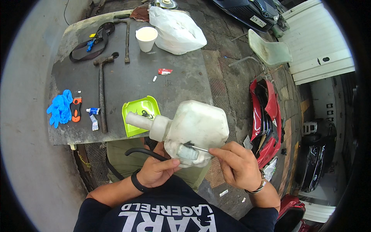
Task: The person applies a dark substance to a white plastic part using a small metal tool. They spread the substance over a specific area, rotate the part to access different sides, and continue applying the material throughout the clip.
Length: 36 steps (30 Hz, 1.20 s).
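A whitish translucent plastic tank [203, 123] with a long filler neck [139, 120] hangs over my lap at the table's near edge. My left hand [157, 171] is closed on its lower left side, thumb on top. A black hose [143, 151] curves out beside that thumb. My right hand [240, 165] pinches a thin metal rod-like tool [201, 149]. The tool's tip rests at a dark smear [189, 144] on the tank, just above a pale bluish raised patch [188, 152]. Exactly what the tip looks like is hard to make out.
On the grey table [135, 81] lie a green dustpan-like tray [127, 110], a hammer [102, 92], blue gloves [60, 108], an orange-black utility knife [76, 109], small tubes [93, 118], a white cup [146, 38] and a plastic bag [176, 33]. A red car bumper [270, 116] lies to the right.
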### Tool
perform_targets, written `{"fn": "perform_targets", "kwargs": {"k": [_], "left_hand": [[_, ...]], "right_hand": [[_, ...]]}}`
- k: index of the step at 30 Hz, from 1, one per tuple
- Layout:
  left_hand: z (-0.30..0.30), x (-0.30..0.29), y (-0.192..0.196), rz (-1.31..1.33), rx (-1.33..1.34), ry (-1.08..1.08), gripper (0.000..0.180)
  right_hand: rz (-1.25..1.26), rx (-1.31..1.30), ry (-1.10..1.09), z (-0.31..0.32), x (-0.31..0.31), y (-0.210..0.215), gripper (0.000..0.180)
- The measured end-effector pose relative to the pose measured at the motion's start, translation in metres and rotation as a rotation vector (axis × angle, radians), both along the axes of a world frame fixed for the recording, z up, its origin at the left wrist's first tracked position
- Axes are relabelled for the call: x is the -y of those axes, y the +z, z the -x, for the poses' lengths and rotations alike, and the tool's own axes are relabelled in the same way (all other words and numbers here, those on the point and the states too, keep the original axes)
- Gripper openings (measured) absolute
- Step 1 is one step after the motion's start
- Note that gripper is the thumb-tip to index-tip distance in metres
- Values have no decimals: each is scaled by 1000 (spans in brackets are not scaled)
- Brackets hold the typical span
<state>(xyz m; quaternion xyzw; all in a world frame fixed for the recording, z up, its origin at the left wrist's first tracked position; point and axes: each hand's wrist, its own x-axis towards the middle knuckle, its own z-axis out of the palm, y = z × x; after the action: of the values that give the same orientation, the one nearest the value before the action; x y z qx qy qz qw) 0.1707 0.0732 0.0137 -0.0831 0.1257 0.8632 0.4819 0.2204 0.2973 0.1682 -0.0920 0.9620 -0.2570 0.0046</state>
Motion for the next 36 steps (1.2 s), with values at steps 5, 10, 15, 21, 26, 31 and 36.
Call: {"fn": "perform_targets", "kwargs": {"k": [5, 10, 15, 21, 26, 31, 36], "left_hand": [[3, 1, 1, 6, 35, 9, 81], [6, 2, 0, -4, 29, 7, 81], [6, 1, 0, -1, 21, 12, 81], [6, 1, -1, -12, 16, 23, 81], [6, 0, 5, 17, -15, 49, 81], [15, 0, -5, 27, -133, 102, 81], [42, 10, -15, 18, -182, 109, 84]], "right_hand": [[0, -66, 5, -7, -5, -14, 43], [56, -73, -11, -15, -8, -25, 43], [151, -36, -66, -17, -6, -27, 36], [254, 44, -127, -19, -4, -25, 29], [286, 45, -140, -22, 1, -29, 28], [480, 15, -202, -26, -6, -36, 19], [1182, -7, -382, -25, 1, -37, 19]]}}
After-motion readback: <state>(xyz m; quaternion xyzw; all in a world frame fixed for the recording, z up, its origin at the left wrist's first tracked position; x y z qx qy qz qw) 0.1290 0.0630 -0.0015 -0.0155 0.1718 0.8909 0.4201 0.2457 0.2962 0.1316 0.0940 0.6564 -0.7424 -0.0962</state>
